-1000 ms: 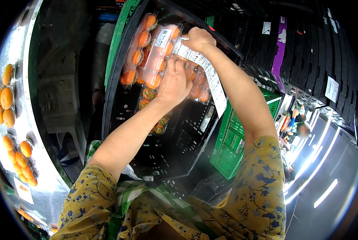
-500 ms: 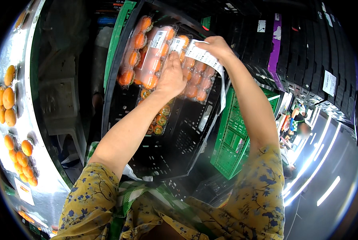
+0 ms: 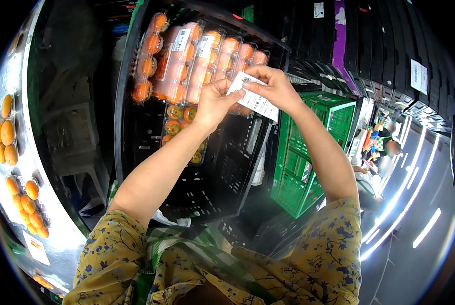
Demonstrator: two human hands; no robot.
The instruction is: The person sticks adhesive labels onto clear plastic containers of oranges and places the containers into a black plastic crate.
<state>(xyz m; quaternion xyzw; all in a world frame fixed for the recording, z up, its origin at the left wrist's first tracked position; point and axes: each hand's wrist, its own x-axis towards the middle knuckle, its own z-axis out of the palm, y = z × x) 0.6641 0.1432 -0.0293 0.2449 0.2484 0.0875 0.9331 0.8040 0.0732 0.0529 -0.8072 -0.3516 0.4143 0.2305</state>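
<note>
Both my hands meet over a black plastic crate [image 3: 222,178]. My right hand [image 3: 272,89] holds a white strip of printed labels [image 3: 255,99]. My left hand [image 3: 214,104] pinches the near end of that strip with thumb and fingers. Behind the hands, several clear packs of orange fruit [image 3: 186,56] lie in the crate's far end, some with white stickers on top. A smaller pack of orange-green fruit [image 3: 179,114] sits just below my left wrist.
A green crate [image 3: 314,157] stands right of the black one, with stacked black crates [image 3: 380,46] beyond it. Loose orange fruit [image 3: 6,132] lies on a shiny display at the left edge. A person [image 3: 385,147] is far off at the right.
Both hands have drawn back from the fruit packs toward me. My left hand left the pack it touched and now pinches the label strip held by my right hand.
</note>
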